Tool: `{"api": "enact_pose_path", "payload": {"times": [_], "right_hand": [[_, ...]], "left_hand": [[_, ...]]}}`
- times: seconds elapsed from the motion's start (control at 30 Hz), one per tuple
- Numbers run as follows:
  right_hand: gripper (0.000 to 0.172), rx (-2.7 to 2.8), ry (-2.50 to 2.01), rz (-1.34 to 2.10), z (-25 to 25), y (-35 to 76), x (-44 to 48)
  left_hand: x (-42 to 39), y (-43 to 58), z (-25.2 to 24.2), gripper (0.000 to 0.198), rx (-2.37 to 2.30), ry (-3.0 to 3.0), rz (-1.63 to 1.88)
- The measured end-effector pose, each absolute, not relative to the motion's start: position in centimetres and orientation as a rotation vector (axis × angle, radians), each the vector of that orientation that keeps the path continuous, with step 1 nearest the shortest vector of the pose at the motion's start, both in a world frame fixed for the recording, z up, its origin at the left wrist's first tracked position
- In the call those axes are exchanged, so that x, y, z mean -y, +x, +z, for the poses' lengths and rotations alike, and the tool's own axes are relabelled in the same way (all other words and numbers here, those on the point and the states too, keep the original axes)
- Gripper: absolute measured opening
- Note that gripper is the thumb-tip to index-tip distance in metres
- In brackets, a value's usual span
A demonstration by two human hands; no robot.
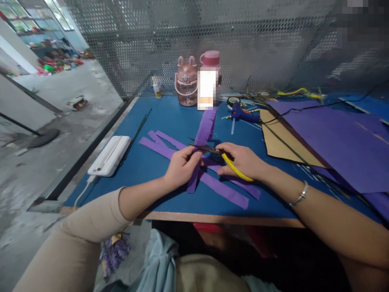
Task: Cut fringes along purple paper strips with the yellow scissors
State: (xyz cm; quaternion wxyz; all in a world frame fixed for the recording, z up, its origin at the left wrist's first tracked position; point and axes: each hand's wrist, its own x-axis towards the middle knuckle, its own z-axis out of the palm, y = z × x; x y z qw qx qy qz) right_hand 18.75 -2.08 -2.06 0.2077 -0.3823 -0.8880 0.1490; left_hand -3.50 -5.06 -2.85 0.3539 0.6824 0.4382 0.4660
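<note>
Between the thumb and fingers of my left hand [182, 165] is a purple paper strip [205, 126], held upright over the table. Short cuts fringe the right edge of its upper part. My right hand [240, 160] grips yellow-handled scissors [233, 167], whose parted blades point left across the strip just above my left fingers. Beneath both hands lie more purple strips [225, 190], crossing one another on the blue tabletop [121, 194].
A white box-shaped device [110, 156] with a cable sits at the left. Pink bottles [187, 87] and a glue bottle [157, 89] stand at the back. To the right are a blue glue gun [243, 114], tape [234, 102] and large purple sheets [328, 138].
</note>
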Motion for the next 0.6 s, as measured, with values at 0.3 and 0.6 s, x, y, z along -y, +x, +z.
{"api": "enact_pose_path", "payload": {"times": [0.3, 0.6], "right_hand": [[0.07, 2.513, -0.957, 0.517, -2.22, 18.59, 1.96], [0.066, 2.487, -0.886, 0.586, -1.91, 18.74, 2.08]], "left_hand": [[5.11, -3.54, -2.87, 0.028, -1.105, 1.808, 1.194], [5.12, -3.64, -3.14, 0.031, -1.084, 1.838, 1.188]]}}
